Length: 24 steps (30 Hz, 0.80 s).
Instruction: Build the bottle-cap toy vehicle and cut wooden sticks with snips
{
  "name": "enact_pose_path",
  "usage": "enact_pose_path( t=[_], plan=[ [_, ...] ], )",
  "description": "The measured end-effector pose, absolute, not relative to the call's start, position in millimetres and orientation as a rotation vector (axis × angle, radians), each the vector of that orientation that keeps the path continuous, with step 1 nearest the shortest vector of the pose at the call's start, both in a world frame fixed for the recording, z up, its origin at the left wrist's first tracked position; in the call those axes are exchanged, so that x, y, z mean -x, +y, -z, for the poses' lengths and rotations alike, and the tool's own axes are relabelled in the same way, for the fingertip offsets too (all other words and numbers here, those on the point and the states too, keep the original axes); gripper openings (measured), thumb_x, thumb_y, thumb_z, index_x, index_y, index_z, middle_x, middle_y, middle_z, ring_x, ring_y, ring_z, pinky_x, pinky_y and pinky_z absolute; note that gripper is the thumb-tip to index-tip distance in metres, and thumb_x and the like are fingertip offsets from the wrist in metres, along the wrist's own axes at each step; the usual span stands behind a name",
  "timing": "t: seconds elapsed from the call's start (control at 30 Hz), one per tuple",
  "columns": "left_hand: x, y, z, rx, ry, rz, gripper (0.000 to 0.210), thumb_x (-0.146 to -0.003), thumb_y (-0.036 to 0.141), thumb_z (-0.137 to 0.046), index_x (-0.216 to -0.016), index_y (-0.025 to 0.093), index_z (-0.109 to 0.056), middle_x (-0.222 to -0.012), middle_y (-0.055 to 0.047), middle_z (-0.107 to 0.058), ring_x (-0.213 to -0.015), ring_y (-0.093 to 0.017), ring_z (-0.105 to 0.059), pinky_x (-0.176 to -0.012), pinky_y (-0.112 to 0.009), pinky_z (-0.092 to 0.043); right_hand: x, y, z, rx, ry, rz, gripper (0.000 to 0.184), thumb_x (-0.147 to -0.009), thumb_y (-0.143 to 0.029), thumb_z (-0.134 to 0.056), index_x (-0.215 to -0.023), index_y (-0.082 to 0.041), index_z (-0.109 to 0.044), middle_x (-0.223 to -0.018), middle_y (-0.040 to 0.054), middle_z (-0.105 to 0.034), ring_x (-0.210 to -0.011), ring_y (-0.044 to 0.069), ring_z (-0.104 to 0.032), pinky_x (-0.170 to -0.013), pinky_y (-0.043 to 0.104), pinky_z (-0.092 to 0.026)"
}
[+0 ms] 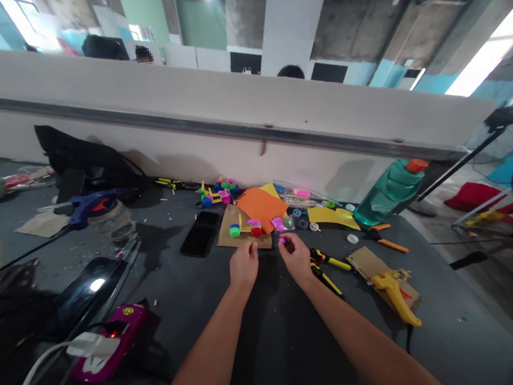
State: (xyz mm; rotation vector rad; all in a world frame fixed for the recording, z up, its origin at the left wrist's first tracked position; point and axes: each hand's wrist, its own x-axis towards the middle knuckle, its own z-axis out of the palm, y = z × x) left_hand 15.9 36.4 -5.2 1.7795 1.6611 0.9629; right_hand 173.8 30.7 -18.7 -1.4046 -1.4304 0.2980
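My left hand (244,265) is closed just below a piece of cardboard (225,239), thumb and finger pressed together; whatever may be between them is hidden. To its right, my right hand (297,260) pinches a small pink piece (281,240), too small to name exactly. On the cardboard sits a small toy-like assembly (245,228) with a green and a red wheel. Behind it lie orange sheets (262,207). A pink and green bundle of bits (280,224) is beyond my right fingertips. Pliers with yellow and black handles (331,261) lie right beside that hand.
At the right are a yellow glue gun (396,300) on cardboard, orange-handled pliers (392,245) and a green bottle (388,195). To the left lie a black phone (200,234), a purple power strip (110,346) and a blue glue gun (90,208). A white partition (216,151) borders the table's back.
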Motion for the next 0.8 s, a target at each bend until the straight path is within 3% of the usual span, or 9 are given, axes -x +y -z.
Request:
enact_pose_path(
  t=[0.13, 0.23, 0.43, 0.6, 0.8],
  plan=[
    [-20, 33, 8, -1.991, 1.582, -0.98, 0.033, -0.085, 0.016, -0.038, -0.111, 0.021, -0.057, -0.1, -0.008, -0.065, -0.088, -0.019, -0.06, -0.077, -0.026, -0.04, -174, 31, 18, 1.409, -1.436, -0.314, 0.019, -0.077, -0.027, -0.052, -0.091, -0.017, -0.061, -0.081, 0.0037, -0.063, -0.07, 0.014, -0.058, -0.061, 0.025, -0.048],
    [-26, 29, 9, -2.178, 1.646, -0.776, 0.042, -0.082, 0.015, -0.041, -0.123, 0.02, -0.051, -0.101, -0.011, -0.064, -0.091, -0.022, -0.058, -0.078, -0.029, -0.041, -172, 31, 19, 1.418, -1.404, -0.313, 0.02, -0.079, -0.027, -0.05, -0.092, -0.017, -0.06, -0.083, 0.0042, -0.063, -0.071, 0.015, -0.059, -0.063, 0.026, -0.048],
    [-31, 23, 7, -2.37, 1.63, -0.573, 0.044, -0.083, 0.021, -0.042, -0.127, 0.02, -0.049, -0.099, -0.014, -0.06, -0.093, -0.026, -0.054, -0.077, -0.034, -0.041, -170, 33, 19, 1.425, -1.299, -0.382, 0.021, -0.08, -0.03, -0.051, -0.093, -0.017, -0.059, -0.085, 0.0048, -0.063, -0.072, 0.015, -0.059, -0.065, 0.027, -0.049],
    [-31, 23, 4, -2.389, 1.452, -0.527, 0.033, -0.084, 0.023, -0.045, -0.112, 0.029, -0.061, -0.088, -0.008, -0.061, -0.085, -0.021, -0.056, -0.071, -0.028, -0.04, -172, 35, 21, 1.402, -1.24, -0.497, 0.024, -0.078, -0.031, -0.054, -0.098, -0.017, -0.059, -0.09, 0.006, -0.064, -0.078, 0.017, -0.061, -0.065, 0.028, -0.05],
    [-28, 33, 3, -2.045, 1.507, -0.78, 0.026, -0.085, 0.031, -0.044, -0.078, 0.02, -0.066, -0.077, -0.004, -0.064, -0.074, -0.016, -0.058, -0.067, -0.025, -0.038, -171, 34, 21, 1.324, -1.267, -0.644, 0.024, -0.079, -0.031, -0.054, -0.099, -0.02, -0.059, -0.094, 0.0052, -0.065, -0.081, 0.017, -0.062, -0.069, 0.029, -0.051]
  ],
)
